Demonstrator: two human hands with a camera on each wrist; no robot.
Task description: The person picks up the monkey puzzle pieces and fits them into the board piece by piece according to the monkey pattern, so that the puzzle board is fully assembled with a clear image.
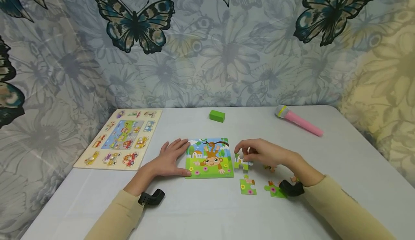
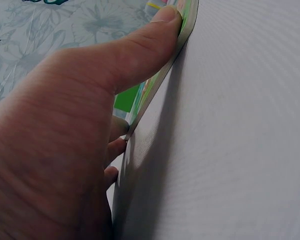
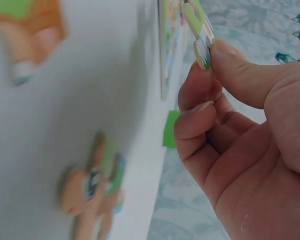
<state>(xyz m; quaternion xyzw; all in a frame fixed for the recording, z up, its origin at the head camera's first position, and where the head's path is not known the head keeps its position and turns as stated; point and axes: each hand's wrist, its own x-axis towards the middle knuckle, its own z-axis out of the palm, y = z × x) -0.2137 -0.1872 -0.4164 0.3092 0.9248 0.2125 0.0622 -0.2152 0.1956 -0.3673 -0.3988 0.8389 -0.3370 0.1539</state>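
Observation:
A square monkey puzzle board (image 1: 210, 159) lies in the middle of the white table. My left hand (image 1: 172, 159) rests along its left side with fingers stretched out, the thumb (image 2: 160, 40) on the near corner and fingertips at the far one. Just right of the board, my right hand (image 1: 259, 150) pinches a jigsaw piece (image 3: 194, 21) between thumb and fingers, and the piece is raised on edge in the right wrist view. Below that hand lie a green piece with flowers (image 1: 248, 187) and another green piece (image 1: 275, 190); more pieces sit partly hidden under the wrist.
A wooden vehicle puzzle board (image 1: 121, 139) lies at the left. Toward the back stand a green block (image 1: 217, 116) and, further right, a pink toy microphone (image 1: 299, 121). A butterfly-print cloth (image 1: 227, 63) hangs behind the table.

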